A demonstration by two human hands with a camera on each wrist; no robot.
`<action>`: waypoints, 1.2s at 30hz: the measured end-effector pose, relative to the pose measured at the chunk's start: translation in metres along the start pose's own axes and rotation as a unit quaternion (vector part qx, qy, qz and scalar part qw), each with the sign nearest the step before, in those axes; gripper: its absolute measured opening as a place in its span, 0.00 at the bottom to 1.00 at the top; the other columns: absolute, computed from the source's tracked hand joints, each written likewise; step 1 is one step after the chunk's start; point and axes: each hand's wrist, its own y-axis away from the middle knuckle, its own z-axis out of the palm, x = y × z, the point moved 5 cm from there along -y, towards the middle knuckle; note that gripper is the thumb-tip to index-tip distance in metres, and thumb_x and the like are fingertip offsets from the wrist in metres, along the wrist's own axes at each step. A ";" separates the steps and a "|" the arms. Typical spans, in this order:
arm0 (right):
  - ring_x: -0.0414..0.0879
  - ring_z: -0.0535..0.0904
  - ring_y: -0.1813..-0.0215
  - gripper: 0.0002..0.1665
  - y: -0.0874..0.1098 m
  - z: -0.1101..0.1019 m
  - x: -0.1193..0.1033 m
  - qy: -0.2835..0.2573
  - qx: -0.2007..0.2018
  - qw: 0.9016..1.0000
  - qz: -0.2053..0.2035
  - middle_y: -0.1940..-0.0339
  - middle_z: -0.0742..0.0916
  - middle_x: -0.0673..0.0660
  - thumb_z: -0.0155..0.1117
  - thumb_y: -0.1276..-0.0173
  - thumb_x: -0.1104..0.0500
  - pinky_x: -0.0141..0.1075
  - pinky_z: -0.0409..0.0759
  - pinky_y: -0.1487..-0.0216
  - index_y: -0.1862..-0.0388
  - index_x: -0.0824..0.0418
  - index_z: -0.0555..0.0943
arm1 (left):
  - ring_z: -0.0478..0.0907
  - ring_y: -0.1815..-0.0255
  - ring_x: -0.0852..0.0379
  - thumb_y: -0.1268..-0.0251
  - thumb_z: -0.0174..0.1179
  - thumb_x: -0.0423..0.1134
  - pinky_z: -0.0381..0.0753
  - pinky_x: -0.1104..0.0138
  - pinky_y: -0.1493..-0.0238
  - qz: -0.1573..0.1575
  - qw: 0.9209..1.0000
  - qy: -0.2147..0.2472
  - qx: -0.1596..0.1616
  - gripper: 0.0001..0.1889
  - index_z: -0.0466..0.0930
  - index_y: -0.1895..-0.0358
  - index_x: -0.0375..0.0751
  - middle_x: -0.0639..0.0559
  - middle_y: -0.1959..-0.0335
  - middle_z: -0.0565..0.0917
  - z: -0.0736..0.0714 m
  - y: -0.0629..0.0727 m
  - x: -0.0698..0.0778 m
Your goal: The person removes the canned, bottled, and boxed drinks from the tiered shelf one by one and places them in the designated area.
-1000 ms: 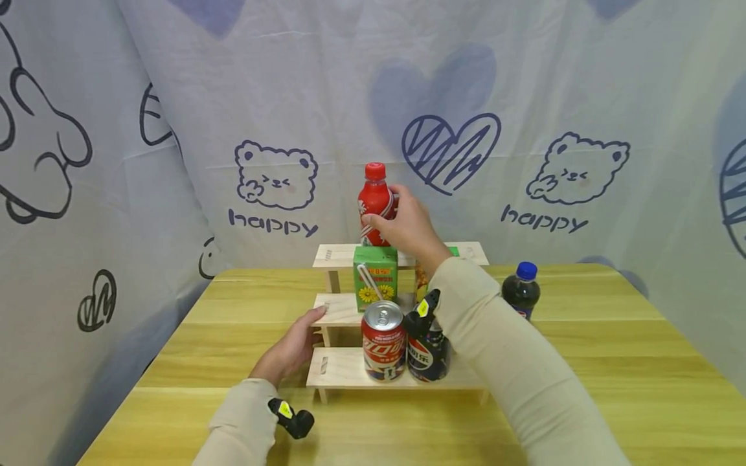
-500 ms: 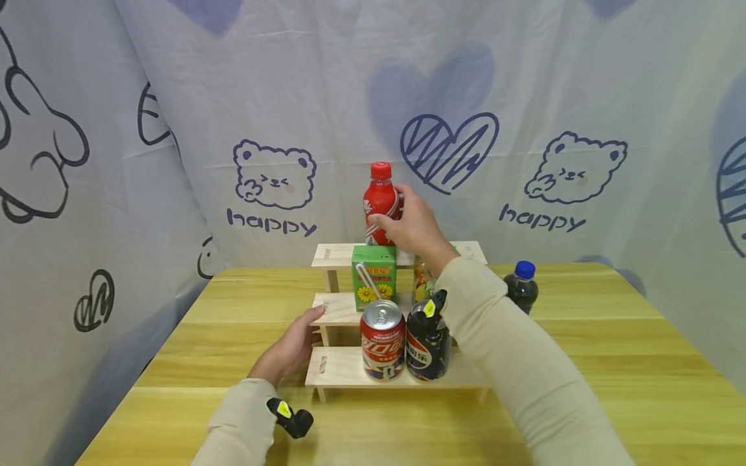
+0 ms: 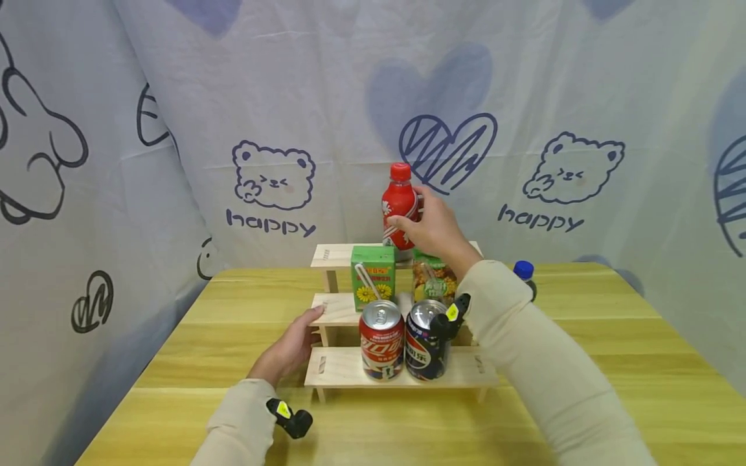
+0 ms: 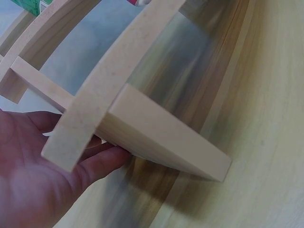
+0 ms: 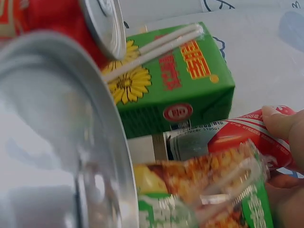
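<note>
One blue-capped bottle (image 3: 524, 272) looks dark inside; right hand (image 3: 438, 226) grips red bottle (image 3: 397, 212).

Red bottle (image 3: 398, 202) partly hidden behind green carton (image 3: 383, 278), blue-capped bottle (image 3: 524, 270) behind sleeve (image 3: 548, 362).

Head view evenly lit, fairly sharp; wrist views dimmer, softer.
Light seems overhead: soft shade under the wooden shelf (image 3: 344, 369), darker patch low on the left of the curtain (image 3: 350, 84). Left wrist: hazy, boards look bowed by the lens, blurry shadow on the table (image 4: 261, 142). Right wrist: near can lid (image 5: 42, 128) well out of focus, green carton (image 5: 180, 92) clearer, glints on the clear-wrapped pack (image 5: 190, 183).
</note>
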 end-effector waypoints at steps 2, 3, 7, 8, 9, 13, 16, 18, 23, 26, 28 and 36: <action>0.53 0.73 0.42 0.43 0.001 -0.004 0.003 0.001 0.000 1.000 0.004 0.37 0.73 0.59 0.65 0.36 0.53 0.47 0.75 0.42 0.27 0.56 0.55 | 0.57 0.32 0.32 0.32 0.37 0.59 0.60 0.43 0.35 0.000 1.000 -0.002 0.000 0.37 0.44 0.27 0.42 0.30 0.32 0.56 0.000 0.000 0.000; 0.53 0.73 0.42 0.43 0.001 -0.006 0.005 0.002 0.001 1.000 0.006 0.37 0.73 0.59 0.65 0.36 0.53 0.47 0.75 0.42 0.27 0.56 0.55 | 0.57 0.33 0.33 0.32 0.37 0.59 0.60 0.44 0.35 0.000 1.000 -0.001 0.000 0.37 0.44 0.27 0.42 0.30 0.32 0.56 0.000 0.000 0.000; 0.54 0.72 0.42 0.43 0.002 -0.016 0.011 0.007 0.007 1.000 0.010 0.36 0.72 0.60 0.65 0.36 0.54 0.47 0.75 0.41 0.27 0.57 0.55 | 0.58 0.33 0.32 0.32 0.37 0.59 0.61 0.44 0.35 0.001 1.000 0.002 -0.003 0.36 0.44 0.27 0.42 0.29 0.32 0.57 0.000 0.000 -0.001; 0.54 0.72 0.42 0.43 0.002 -0.019 0.013 0.010 0.009 1.000 0.012 0.35 0.72 0.60 0.65 0.36 0.53 0.48 0.75 0.41 0.27 0.57 0.54 | 0.58 0.33 0.32 0.32 0.37 0.59 0.61 0.44 0.35 0.001 1.000 0.003 -0.004 0.36 0.44 0.27 0.42 0.29 0.32 0.57 0.000 0.000 -0.001; 0.54 0.72 0.42 0.44 0.003 -0.021 0.014 0.011 0.012 1.000 0.014 0.35 0.72 0.60 0.65 0.36 0.53 0.48 0.75 0.41 0.27 0.57 0.54 | 0.58 0.33 0.32 0.32 0.36 0.59 0.61 0.44 0.35 0.001 1.000 0.004 -0.005 0.36 0.45 0.27 0.42 0.30 0.32 0.57 0.000 0.000 -0.001; 0.55 0.72 0.41 0.44 0.005 -0.030 0.020 0.015 0.017 0.999 0.025 0.35 0.71 0.60 0.64 0.35 0.54 0.48 0.74 0.41 0.27 0.57 0.53 | 0.57 0.32 0.32 0.32 0.37 0.60 0.61 0.44 0.35 0.004 1.000 0.001 -0.009 0.37 0.44 0.27 0.41 0.29 0.32 0.56 -0.002 0.000 -0.001; 0.55 0.71 0.41 0.44 0.007 -0.036 0.024 0.017 0.020 0.999 0.029 0.36 0.72 0.61 0.63 0.35 0.54 0.49 0.73 0.40 0.26 0.58 0.53 | 0.55 0.32 0.31 0.33 0.37 0.61 0.60 0.44 0.34 0.007 1.000 -0.004 -0.017 0.39 0.43 0.27 0.39 0.27 0.32 0.54 -0.003 -0.001 -0.002; 0.56 0.71 0.41 0.44 0.009 -0.040 0.026 0.018 0.021 0.999 0.028 0.35 0.71 0.62 0.63 0.35 0.54 0.49 0.74 0.40 0.26 0.58 0.52 | 0.55 0.32 0.31 0.32 0.37 0.61 0.59 0.44 0.34 0.005 1.000 -0.003 -0.019 0.39 0.43 0.27 0.39 0.27 0.32 0.54 -0.003 -0.002 -0.003; 0.57 0.71 0.41 0.44 0.013 -0.048 0.031 0.030 0.027 0.999 0.033 0.35 0.71 0.63 0.63 0.34 0.54 0.50 0.73 0.40 0.26 0.59 0.52 | 0.55 0.32 0.32 0.33 0.39 0.62 0.60 0.45 0.34 0.004 1.000 -0.002 -0.018 0.40 0.44 0.27 0.40 0.29 0.32 0.55 -0.004 -0.003 -0.005; 0.57 0.71 0.41 0.44 0.015 -0.053 0.034 0.037 0.031 0.998 0.034 0.35 0.71 0.63 0.62 0.34 0.54 0.50 0.74 0.41 0.26 0.60 0.52 | 0.55 0.32 0.31 0.35 0.39 0.65 0.60 0.45 0.35 0.009 1.000 -0.010 -0.022 0.42 0.43 0.27 0.40 0.28 0.32 0.54 -0.004 -0.003 -0.005; 0.58 0.71 0.40 0.44 0.017 -0.056 0.035 0.043 0.036 0.998 0.034 0.35 0.71 0.64 0.63 0.34 0.53 0.51 0.74 0.41 0.26 0.60 0.52 | 0.55 0.32 0.30 0.35 0.38 0.66 0.60 0.44 0.35 0.016 0.999 -0.017 -0.026 0.43 0.42 0.27 0.40 0.26 0.32 0.53 -0.004 -0.003 -0.006; 0.60 0.71 0.39 0.44 0.020 -0.066 0.044 0.056 0.047 0.996 0.043 0.34 0.70 0.65 0.62 0.34 0.53 0.53 0.73 0.41 0.26 0.60 0.50 | 0.59 0.34 0.35 0.32 0.39 0.63 0.63 0.46 0.36 0.002 1.000 0.003 -0.007 0.36 0.47 0.28 0.46 0.34 0.32 0.58 -0.009 -0.010 -0.014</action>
